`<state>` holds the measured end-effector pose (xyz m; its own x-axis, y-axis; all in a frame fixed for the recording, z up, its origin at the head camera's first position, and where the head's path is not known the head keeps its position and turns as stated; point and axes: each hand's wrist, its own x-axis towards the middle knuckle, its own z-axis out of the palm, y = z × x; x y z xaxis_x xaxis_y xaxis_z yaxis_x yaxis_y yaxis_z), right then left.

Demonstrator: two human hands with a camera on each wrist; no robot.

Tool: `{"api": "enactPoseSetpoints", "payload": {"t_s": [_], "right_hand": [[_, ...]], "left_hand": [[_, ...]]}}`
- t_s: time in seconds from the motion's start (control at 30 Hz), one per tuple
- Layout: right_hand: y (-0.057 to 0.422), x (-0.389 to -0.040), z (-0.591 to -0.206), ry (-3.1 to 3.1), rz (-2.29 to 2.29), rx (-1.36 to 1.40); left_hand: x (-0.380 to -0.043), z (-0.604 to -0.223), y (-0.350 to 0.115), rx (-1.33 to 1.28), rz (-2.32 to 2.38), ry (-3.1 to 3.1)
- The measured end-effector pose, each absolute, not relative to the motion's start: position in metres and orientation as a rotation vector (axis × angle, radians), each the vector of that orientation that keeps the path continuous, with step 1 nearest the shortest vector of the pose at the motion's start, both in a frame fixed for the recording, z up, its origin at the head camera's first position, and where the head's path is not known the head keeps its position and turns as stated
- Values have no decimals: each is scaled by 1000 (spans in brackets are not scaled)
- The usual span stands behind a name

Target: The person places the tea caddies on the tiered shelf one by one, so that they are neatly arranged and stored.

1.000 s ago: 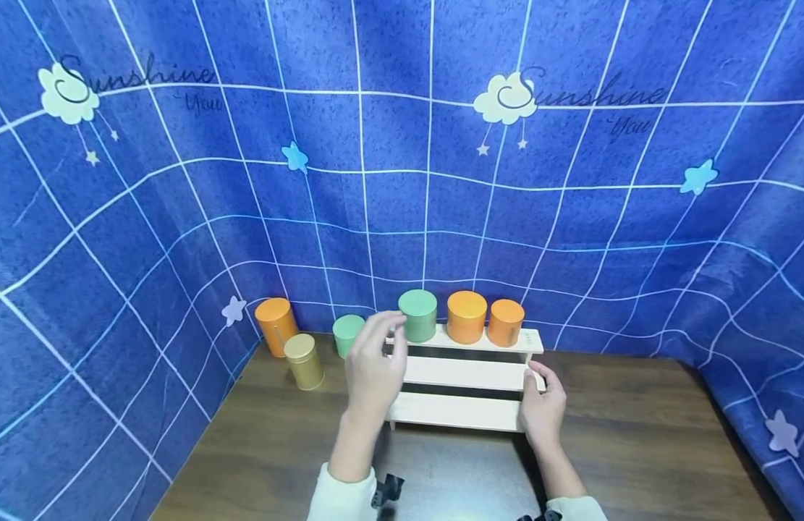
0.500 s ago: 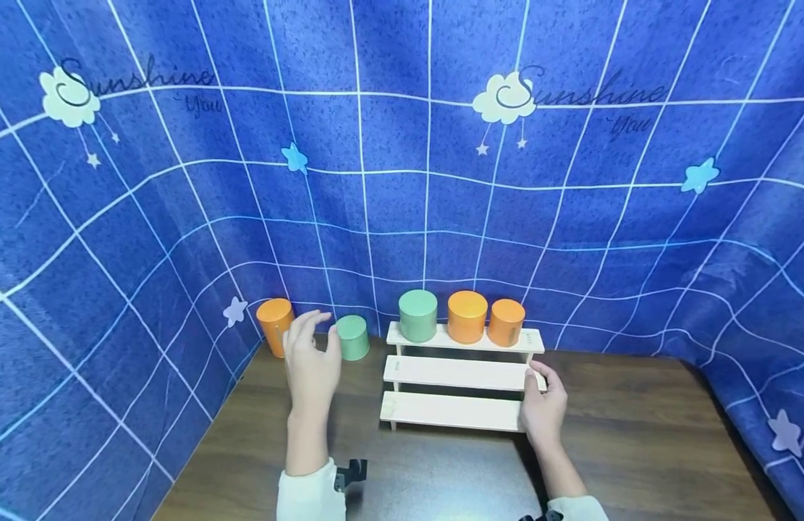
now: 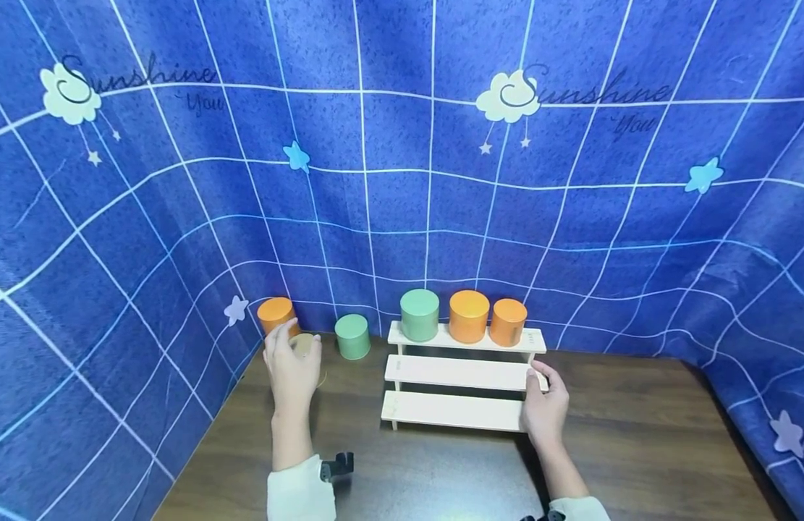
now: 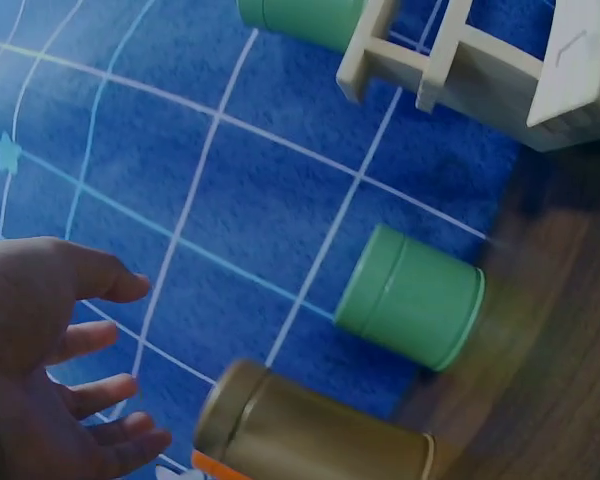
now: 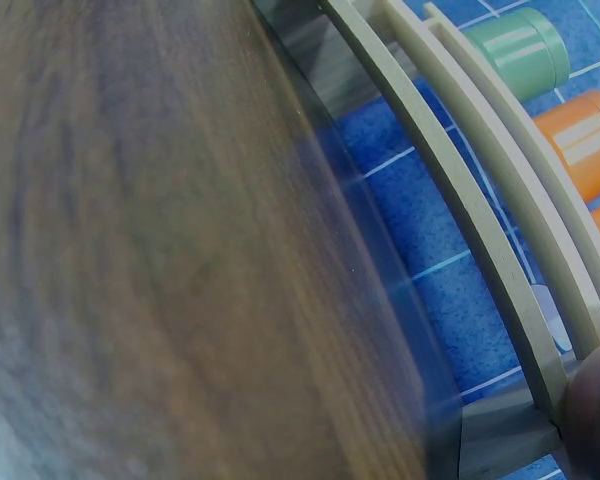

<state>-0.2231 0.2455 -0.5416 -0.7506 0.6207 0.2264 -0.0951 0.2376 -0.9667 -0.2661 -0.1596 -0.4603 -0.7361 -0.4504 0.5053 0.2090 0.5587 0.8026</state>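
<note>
On the far left of the table, the left hand reaches in at the gold canister, a matte, metallic-looking cylinder with a lid seam around its upper part. The fingers are spread and loosely bent, the left-wrist view showing a gap between them and the metal, so they hold nothing. From above, this hand covers most of the gold canister, which stands upright on the dark, wood-grained table, just in front of a taller orange canister. A squat, smooth green canister stands between that pair and the rack.

The rack is pale, smooth wood: three narrow, flat steps rising toward the far side. The right hand grips its right end, thumb on the middle step. Along the top step sit a wide green tin, a wide orange tin and a narrower orange tin, all glossy and round.

Behind hangs rippled blue cloth, printed with white grid lines, clouds and stars. Dark script on it reads "Sunshine You", twice. A small mark on the top step's right end is too tiny to read.
</note>
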Motion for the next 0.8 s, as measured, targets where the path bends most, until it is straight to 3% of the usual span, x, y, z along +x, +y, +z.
{"api": "enactPoseSetpoints", "payload": {"t_s": [0.8], "right_hand": [[247,-223,-540,-1898,1593,-485]], "left_hand": [[-285,-511,-178,407,-1471,-2191]]}}
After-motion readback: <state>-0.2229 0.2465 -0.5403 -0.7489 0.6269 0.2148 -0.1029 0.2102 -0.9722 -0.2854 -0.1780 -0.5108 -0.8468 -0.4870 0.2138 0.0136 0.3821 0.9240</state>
